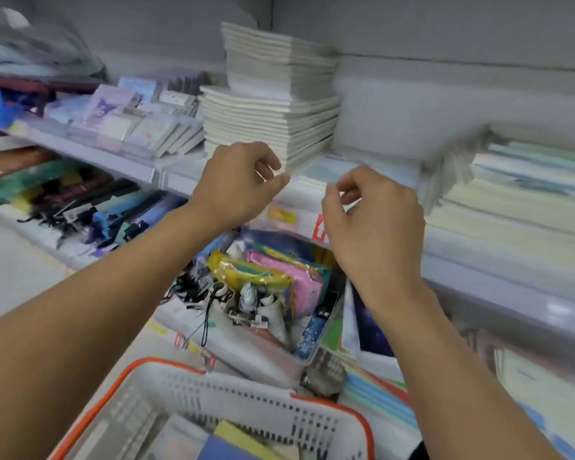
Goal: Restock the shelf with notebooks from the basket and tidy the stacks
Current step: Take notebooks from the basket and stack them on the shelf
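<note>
A stack of notebooks [269, 104] is placed on the shelf [180, 174], near its front edge. The basket [246, 393] is found below, in front of it.

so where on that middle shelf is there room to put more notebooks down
The free patch is on the shelf between the tall white stack and the pale stacks to the right. Left of the white stack, small packs crowd it.

Cream-white notebook stack [269, 104]; white basket [233, 403] — orange rim; pink pouch [296, 277] beside yellow pouch [246, 270].
</note>
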Demonstrator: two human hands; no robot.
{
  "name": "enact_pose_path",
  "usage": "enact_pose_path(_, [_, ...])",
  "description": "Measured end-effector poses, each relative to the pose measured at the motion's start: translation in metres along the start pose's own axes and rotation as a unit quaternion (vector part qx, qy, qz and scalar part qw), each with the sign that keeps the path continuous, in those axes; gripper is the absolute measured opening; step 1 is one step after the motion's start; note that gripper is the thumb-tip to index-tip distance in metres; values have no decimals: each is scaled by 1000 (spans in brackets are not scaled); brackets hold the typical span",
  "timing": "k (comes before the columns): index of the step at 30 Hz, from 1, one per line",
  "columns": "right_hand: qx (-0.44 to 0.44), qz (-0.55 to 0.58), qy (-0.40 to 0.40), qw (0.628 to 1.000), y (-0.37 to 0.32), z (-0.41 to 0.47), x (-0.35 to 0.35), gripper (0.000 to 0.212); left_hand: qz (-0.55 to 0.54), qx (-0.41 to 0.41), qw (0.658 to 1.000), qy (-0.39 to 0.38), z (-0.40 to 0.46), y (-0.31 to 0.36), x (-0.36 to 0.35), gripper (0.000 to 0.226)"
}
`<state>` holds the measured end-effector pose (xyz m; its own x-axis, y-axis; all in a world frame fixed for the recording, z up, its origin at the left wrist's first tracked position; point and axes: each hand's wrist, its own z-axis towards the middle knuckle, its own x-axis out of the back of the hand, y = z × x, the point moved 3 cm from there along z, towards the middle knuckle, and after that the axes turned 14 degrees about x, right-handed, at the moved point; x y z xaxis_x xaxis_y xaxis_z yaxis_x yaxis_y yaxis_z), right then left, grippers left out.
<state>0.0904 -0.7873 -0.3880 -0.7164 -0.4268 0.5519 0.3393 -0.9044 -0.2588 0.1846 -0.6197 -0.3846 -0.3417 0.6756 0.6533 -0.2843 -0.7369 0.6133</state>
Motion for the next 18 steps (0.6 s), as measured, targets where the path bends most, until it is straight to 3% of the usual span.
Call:
enact_pose_path(2, [25,61,-121,990,-24,-34,-40,25,41,47,997,-43,-51,-40,12,19])
enact_pose_path(4, [54,99,-303,946,-46,-84,-91,26,89,127,981,-115,-111,-102,10,14])
enact_pose_path(7, [66,128,-563,814,-59,-192,-158,39,132,274,924,-232,-200,-182,9,16])
enact_pose_path(9, [73,96,-680,724,-54,-270,-183,57,188,299,881,-316,-240,-206,10,24])
enact_pose_path(11, [80,48,-742,663,-39,-330,-193,72,211,274,865,-362,-264,-211,10,34])
enact_pose_path(13, [66,17,-766,639,-22,-366,-198,95,245,252,851,-390,-279,-213,8,42])
enact_pose_path(15, [34,8,-775,630,-10,-386,-202,114,269,245,832,-418,-293,-218,5,46])
enact_pose_path(18, [-24,5,-749,663,-3,-403,-206,121,292,244,814,-438,-305,-227,4,49])
